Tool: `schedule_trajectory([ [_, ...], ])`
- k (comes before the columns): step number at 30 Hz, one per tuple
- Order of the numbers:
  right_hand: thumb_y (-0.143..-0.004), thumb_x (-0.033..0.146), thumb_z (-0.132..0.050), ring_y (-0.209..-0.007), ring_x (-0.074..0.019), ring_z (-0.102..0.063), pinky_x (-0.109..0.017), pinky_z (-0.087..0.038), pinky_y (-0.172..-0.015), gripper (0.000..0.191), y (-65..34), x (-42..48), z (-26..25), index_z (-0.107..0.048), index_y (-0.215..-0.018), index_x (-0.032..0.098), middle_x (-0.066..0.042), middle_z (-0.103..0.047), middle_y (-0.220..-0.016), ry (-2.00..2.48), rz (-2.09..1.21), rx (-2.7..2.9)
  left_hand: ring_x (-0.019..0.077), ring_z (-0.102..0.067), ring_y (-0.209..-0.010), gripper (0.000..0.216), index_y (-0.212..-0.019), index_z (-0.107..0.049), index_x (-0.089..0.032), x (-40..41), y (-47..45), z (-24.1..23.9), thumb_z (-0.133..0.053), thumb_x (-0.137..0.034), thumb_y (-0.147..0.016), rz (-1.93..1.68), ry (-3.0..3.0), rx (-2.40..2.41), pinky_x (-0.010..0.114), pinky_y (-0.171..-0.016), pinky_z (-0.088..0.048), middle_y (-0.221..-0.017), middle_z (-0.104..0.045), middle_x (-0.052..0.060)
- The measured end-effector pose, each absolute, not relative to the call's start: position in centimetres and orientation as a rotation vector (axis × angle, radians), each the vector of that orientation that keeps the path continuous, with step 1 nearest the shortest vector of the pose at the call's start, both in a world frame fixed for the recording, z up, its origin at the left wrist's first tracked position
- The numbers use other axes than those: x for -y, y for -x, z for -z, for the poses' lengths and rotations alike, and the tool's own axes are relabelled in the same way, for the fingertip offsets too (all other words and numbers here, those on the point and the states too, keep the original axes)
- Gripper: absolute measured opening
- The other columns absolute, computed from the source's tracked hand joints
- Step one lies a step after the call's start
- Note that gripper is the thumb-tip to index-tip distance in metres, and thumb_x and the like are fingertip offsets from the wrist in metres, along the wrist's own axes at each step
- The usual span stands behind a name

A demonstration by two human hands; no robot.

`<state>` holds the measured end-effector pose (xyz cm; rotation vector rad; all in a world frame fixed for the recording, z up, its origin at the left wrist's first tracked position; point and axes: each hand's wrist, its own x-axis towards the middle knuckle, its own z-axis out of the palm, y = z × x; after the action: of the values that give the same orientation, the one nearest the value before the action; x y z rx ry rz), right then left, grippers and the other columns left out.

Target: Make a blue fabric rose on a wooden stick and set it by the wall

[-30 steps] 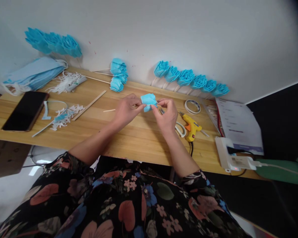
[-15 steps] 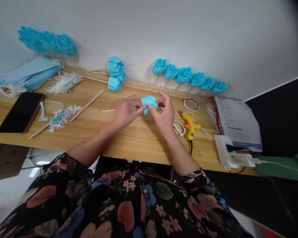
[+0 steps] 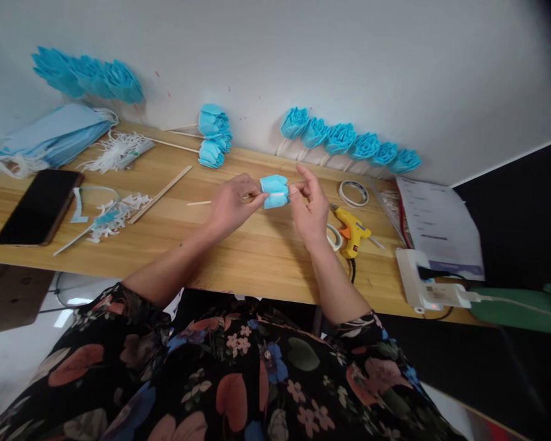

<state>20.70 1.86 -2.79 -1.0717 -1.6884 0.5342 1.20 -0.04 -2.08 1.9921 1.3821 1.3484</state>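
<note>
Between my hands, above the wooden desk, is a blue handmade flower (image 3: 274, 184) with folded petals and a white strip along its near side. My left hand (image 3: 235, 201) is closed at the flower's base, pinching it by its thin wooden stick (image 3: 199, 203), which pokes out to the left. On the other side, my right hand (image 3: 308, 201) pinches the right edge of the petals with thumb and fingertip, one finger raised. A yellow glue gun (image 3: 352, 233) lies right of my right hand, beside a white tape roll (image 3: 334, 237) partly hidden by the wrist.
Finished blue flowers (image 3: 340, 139) lean along the wall, with others (image 3: 213, 136) at the back middle. Face masks (image 3: 57, 138), a phone (image 3: 39, 207) and sticks (image 3: 161, 195) lie left. Another tape roll (image 3: 354, 193) and a power strip (image 3: 411, 278) are right.
The flower has turned in my hands, so its white strip now shows. My right hand has shifted slightly right, from the petals' front to their right edge.
</note>
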Motion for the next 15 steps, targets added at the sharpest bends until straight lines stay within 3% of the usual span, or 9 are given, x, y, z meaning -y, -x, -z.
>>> schedule_trajectory([
  [6,-0.101,0.052,-0.053,-0.109,-0.0233,-0.072,-0.046,-0.06,-0.095,0.043,-21.0,-2.1,2.9,-0.057,-0.138,0.03,-0.007,-0.074,-0.112,1.025,-0.585,1.594,0.0158,-0.06,-0.071,0.03,-0.062,-0.061,-0.02,-0.4,-0.6,2.0,-0.067,-0.03,-0.09,-1.402,-1.956,-1.421,0.032,-0.067,-0.044,-0.071,-0.065,0.002],
  [10,-0.096,0.062,-0.058,-0.121,-0.0253,-0.067,-0.045,-0.061,-0.093,0.059,-20.8,-2.3,3.4,-0.052,-0.144,0.029,-0.012,-0.069,-0.131,0.988,-0.702,1.66,0.0161,-0.06,-0.073,0.029,-0.063,-0.062,-0.02,-0.3,-0.7,1.9,-0.068,-0.03,-0.09,-1.395,-1.95,-1.417,0.032,-0.068,-0.044,-0.073,-0.066,0.002],
  [15,-0.085,0.069,-0.068,-0.102,-0.0224,-0.07,-0.039,-0.063,-0.081,0.073,-20.6,-3.0,4.5,-0.05,-0.144,0.028,-0.009,-0.071,-0.114,0.992,-0.811,1.646,0.0158,-0.059,-0.071,0.023,-0.068,-0.065,-0.02,-0.2,-0.9,1.8,-0.07,-0.028,-0.09,-1.403,-1.96,-1.373,0.031,-0.066,-0.044,-0.073,-0.066,0.002],
])
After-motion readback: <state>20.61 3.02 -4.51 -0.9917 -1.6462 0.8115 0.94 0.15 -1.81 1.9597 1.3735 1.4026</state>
